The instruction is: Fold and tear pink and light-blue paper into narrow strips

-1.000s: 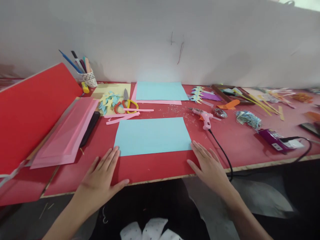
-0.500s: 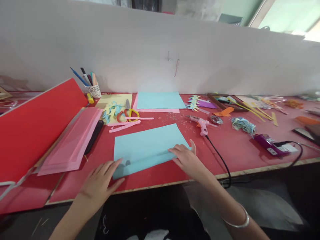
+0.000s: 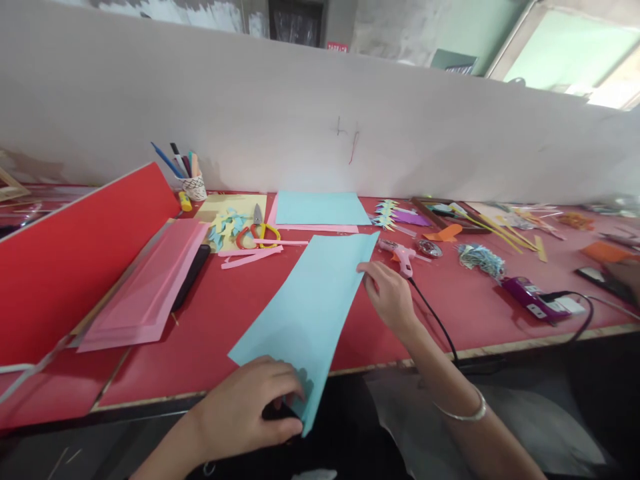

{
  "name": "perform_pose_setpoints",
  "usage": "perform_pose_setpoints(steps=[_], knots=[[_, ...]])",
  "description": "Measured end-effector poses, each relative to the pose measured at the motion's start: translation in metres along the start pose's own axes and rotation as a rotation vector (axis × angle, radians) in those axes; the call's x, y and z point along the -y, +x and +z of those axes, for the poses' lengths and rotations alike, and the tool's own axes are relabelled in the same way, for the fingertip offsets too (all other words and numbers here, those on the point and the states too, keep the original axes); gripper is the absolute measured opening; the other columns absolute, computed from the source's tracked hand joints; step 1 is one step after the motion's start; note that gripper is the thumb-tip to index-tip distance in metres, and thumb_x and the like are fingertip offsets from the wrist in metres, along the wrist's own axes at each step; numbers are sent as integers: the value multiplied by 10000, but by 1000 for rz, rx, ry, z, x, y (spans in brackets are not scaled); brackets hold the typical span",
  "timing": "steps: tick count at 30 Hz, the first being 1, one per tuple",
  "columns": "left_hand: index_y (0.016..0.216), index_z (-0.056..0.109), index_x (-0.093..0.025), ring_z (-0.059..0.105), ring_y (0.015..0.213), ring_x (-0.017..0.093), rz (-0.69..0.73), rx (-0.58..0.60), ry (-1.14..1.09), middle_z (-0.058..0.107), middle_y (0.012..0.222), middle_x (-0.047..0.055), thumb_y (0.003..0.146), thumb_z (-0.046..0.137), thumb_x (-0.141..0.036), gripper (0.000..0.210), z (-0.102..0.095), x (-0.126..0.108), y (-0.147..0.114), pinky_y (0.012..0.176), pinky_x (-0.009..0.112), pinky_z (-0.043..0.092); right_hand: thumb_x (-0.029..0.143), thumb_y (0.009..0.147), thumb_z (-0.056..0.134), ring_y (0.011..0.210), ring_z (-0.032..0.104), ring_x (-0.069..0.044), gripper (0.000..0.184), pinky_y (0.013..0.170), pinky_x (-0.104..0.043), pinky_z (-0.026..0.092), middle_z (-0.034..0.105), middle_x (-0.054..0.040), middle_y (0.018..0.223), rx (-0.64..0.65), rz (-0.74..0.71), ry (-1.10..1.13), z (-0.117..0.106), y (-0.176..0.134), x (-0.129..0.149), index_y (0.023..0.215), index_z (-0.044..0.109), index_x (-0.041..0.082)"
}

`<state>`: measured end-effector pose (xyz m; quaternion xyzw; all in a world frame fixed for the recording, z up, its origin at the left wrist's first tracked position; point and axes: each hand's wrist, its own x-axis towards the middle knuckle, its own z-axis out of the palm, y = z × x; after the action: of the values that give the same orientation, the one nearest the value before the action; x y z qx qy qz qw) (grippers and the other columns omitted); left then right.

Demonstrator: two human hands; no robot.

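A light blue paper sheet (image 3: 300, 300) slants across the red table, its near corner reaching past the front edge. A narrow folded strip runs along its right side. My left hand (image 3: 255, 403) grips the near corner, thumb below and fingers curled over. Higher up, my right hand (image 3: 387, 293) pinches the folded right edge; its fingertips are partly hidden. Beyond the sheet lie scissors (image 3: 258, 227) with red and yellow handles, beside pink paper strips (image 3: 253, 256). Right of the sheet's far corner is a pink glue gun (image 3: 403, 257).
A red board (image 3: 75, 267) leans at left beside pink sheets (image 3: 145, 287). More blue paper (image 3: 320, 208) lies by the white partition (image 3: 300, 113). A pen cup (image 3: 194, 187) stands at back left. A purple extension socket (image 3: 533, 298) sits at right, near another person's hand (image 3: 625, 275).
The blue sheet has turned so its folded edge runs away from me, its near corner lifted past the table edge. My left hand moved right and closed on that corner.
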<state>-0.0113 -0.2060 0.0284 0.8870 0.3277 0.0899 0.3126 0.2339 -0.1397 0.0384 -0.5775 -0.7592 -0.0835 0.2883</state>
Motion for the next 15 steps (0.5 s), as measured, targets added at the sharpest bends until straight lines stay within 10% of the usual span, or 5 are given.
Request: perform_pose_setpoints(steps=[5,15], knots=[[878,581,-213,549,768,144,-28,-63,-9,612,799,-1,805,463,-367,206,-19,8,13,696,238,409,135,686,332,583,468,-129,227,593,-242,367,523,3,656,73,77,436,20,27,-6,800,522,185],[1105,476,-154,426,1125,232,-191,-640,-5,510,1168,103,726,442,-414,460,-69,76,83,950,384,322,344,681,488,564,388,-85,156,560,-217,342,447,35,632,450,-7,928,60,57,27,669,450,193]])
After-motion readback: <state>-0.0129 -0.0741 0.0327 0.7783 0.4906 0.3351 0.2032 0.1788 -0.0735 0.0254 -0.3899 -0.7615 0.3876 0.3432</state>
